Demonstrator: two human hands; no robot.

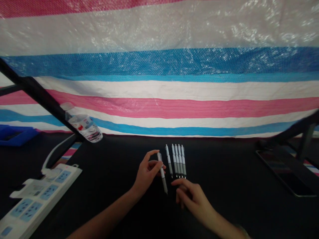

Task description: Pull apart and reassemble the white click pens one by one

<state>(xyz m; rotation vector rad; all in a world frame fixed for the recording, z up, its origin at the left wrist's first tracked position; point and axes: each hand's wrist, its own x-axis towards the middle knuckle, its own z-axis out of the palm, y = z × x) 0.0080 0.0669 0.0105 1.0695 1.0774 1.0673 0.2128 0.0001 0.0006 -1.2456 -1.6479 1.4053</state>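
My left hand [147, 171] pinches a white pen with a grey grip [163, 179], its tip pointing down toward me. Just right of it, a similar pen [168, 161] lies on the black table [119, 212]. Beyond a small gap, several matching pens [178, 161] lie side by side in a row, tips toward me. My right hand [190, 196] is just below the row, its index finger stretched toward the pen tips and the other fingers curled. It holds nothing that I can see.
A white power strip [61, 186] with a plugged-in cable lies at the left. Behind it stand a tilted water bottle [86, 127] and a blue tray [17, 141]. A dark phone [286, 176] lies at the right, by a black frame. Striped sheeting [159, 108] hangs behind the table.
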